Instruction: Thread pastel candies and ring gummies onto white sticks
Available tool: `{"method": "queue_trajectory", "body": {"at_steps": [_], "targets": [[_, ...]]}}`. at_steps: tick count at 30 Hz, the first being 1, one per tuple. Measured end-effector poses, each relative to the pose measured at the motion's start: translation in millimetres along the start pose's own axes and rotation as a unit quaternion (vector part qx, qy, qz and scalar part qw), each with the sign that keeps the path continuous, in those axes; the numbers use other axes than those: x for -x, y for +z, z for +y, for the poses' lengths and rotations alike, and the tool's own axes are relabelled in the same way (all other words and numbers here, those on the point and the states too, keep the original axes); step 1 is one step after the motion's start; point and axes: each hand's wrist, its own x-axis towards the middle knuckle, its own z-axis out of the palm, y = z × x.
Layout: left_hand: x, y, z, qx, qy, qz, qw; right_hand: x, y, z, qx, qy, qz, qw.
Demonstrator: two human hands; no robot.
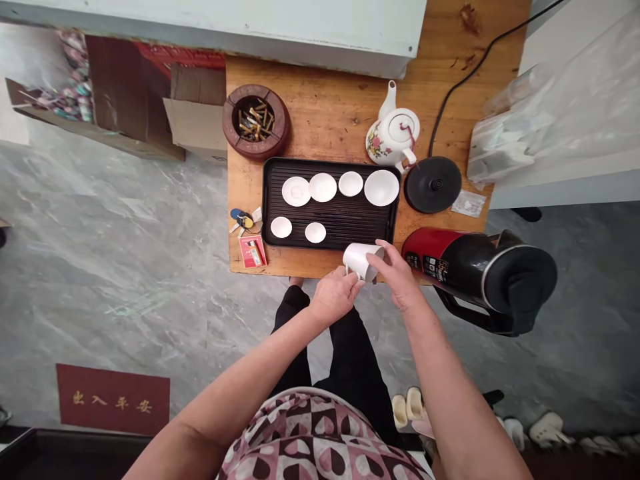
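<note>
White mug (pixel 356 255), tilted between two hands at the table's (pixel 320 123) near edge.
It looked light, stiff, smooth and probably breakable, best taken by the handle and steadied round the outer wall; the left hand (pixel 333 296) grasped it at the handle side, and the right hand (pixel 399 277) held fingers at its rim. I counted one mug, one teapot (pixel 383 143) at far right, one kettle (pixel 440 257) at right, and six white dishes (pixel 323 187) on the one black tray (pixel 350 223): four in the far row, two in the near.
</note>
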Motion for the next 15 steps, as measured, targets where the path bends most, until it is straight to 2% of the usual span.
{"method": "queue_trajectory", "body": {"at_steps": [8,11,15], "targets": [[2.5,1.2,5.6,-0.004,0.012,-0.003,1.000,-6.4,15.4,-9.2,-0.018,0.024,0.101,0.994],[3.6,0.5,4.9,-0.007,0.011,-0.002,1.000,-13.0,12.8,-18.6,-0.032,0.048,0.098,0.994],[3.0,-2.8,2.8,-0.017,0.007,0.001,1.000,-11.0,10.6,-28.6,-0.028,0.071,0.052,0.996]]}}
